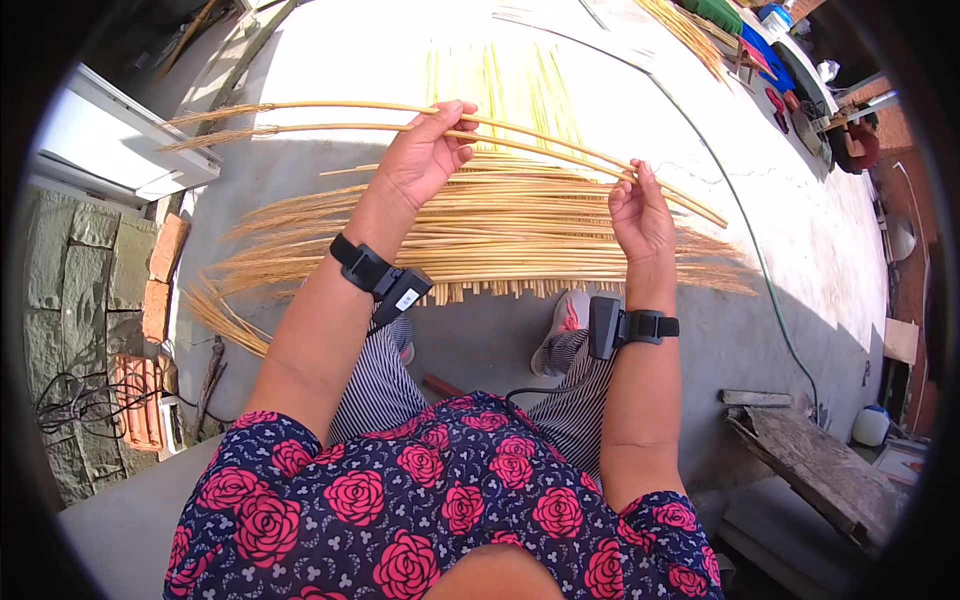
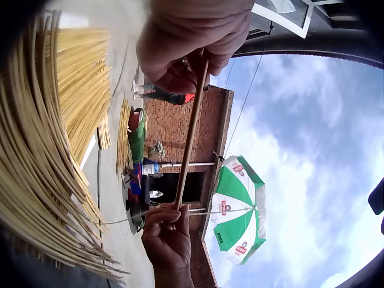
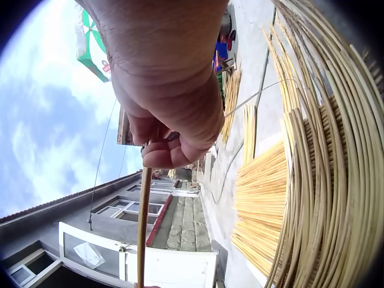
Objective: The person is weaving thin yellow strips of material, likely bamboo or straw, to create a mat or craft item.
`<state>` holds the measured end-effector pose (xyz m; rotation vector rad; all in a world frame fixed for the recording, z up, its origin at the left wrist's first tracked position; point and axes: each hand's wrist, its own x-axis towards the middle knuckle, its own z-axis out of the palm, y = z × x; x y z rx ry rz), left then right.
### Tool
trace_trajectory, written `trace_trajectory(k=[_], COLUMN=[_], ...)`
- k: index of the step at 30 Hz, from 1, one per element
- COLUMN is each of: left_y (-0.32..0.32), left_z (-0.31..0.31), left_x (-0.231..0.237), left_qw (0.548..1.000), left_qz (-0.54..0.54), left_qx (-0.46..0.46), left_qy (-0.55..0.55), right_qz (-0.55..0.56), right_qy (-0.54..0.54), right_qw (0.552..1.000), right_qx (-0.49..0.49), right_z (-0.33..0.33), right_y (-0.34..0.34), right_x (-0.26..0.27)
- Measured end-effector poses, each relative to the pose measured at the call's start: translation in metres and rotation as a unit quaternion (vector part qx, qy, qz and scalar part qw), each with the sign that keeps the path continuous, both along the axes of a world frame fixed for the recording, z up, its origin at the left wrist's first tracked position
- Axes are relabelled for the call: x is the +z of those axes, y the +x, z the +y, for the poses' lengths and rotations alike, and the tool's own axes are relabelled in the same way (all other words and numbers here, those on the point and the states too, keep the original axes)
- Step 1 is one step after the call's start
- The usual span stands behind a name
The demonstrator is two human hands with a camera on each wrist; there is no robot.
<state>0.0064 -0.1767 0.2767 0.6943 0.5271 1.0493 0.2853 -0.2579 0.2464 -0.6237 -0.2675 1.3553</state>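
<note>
Two long tan broomcorn stalks [image 1: 330, 128] with brushy left ends stretch between the hands in the head view. The left hand [image 1: 428, 158] pinches them near their middle, thumb and fingertips on top of each other around them. Toward the bare right ends, the right hand [image 1: 641, 215] pinches the stalks between thumb and fingers. From the left wrist view, one stalk [image 2: 191, 138] shows running from the near left hand [image 2: 195, 36] to the right hand [image 2: 169, 246]. Below both hands lies a broad layer of similar stalks [image 1: 540, 245], laid side by side.
Paler stalks [image 1: 490, 95] lie beyond the layer in sunlight. A dark green hose [image 1: 735, 190] curves over the concrete floor on the right. A weathered board [image 1: 815, 470] is at lower right; bricks [image 1: 168, 250] line the wall at left, near a white door [image 1: 120, 140].
</note>
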Motion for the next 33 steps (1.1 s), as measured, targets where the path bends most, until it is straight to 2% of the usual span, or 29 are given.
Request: trace_trajectory(k=[2, 11, 13, 16, 19, 22, 25, 30, 33], left_y=[0.001, -0.005, -0.001, 0.002, 0.002, 0.001, 0.002, 0.002, -0.001], left_z=[0.000, 0.009, 0.006, 0.005, 0.005, -0.001, -0.001, -0.009, -0.006], left_x=[-0.002, -0.013, -0.016, -0.016, -0.018, -0.009, -0.011, 0.004, 0.001], left_qw=[1.000, 0.984, 0.989, 0.992, 0.997, 1.000, 0.999, 0.999, 1.000], left_qz=[-0.021, -0.096, -0.076, -0.067, -0.037, -0.004, -0.018, 0.023, 0.014], left_qx=[0.004, 0.136, 0.117, 0.096, 0.063, 0.018, -0.021, -0.029, 0.004], left_qy=[-0.006, -0.056, -0.054, -0.049, -0.038, -0.024, 0.017, 0.015, 0.011], right_qz=[0.001, 0.016, 0.022, 0.030, 0.044, 0.018, -0.026, -0.119, -0.215], right_qy=[0.001, -0.044, -0.054, -0.091, -0.076, -0.098, -0.045, 0.017, 0.020], right_qw=[1.000, 0.997, 0.996, 0.986, 0.989, 0.985, 0.993, 0.989, 0.972], right_qx=[-0.004, -0.056, -0.068, -0.136, -0.122, -0.138, -0.109, -0.087, -0.092], right_z=[0.001, 0.002, 0.005, 0.002, -0.001, -0.004, -0.013, -0.027, -0.023], right_y=[0.004, 0.023, 0.029, 0.021, 0.026, 0.029, 0.026, 0.023, 0.056], right_x=[-0.001, -0.015, -0.024, -0.012, -0.015, -0.015, -0.013, -0.011, -0.047])
